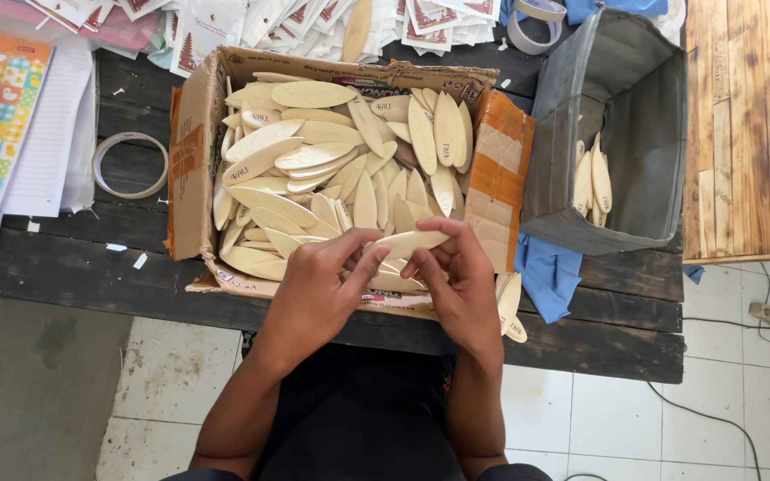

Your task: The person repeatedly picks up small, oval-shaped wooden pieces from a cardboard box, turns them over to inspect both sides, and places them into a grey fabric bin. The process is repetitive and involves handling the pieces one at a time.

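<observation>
Left hand [314,294]: it is closed on the left end of a wooden piece [407,241], with the thumb on top and the fingers below.
Right hand [456,281]: it is clamped on the right end of the same piece; the fingers are curled over its edge.
Wooden piece: it is flat, pale and smooth, shaped like a pointed oval, and it is held level between both hands.
Cardboard box [196,147]: it is placed just beyond the hands, brown and worn, with orange tape on its flaps. It is filled with many similar pale wooden ovals in a loose heap.
Grey bin [572,134]: it is seen beyond the right hand, made of soft fabric, with a few ovals leaning inside.
Table [599,330]: dark rough planks are seen under the hands.
Tape ring [130,165]: it is laid flat, far left of the left hand.
</observation>
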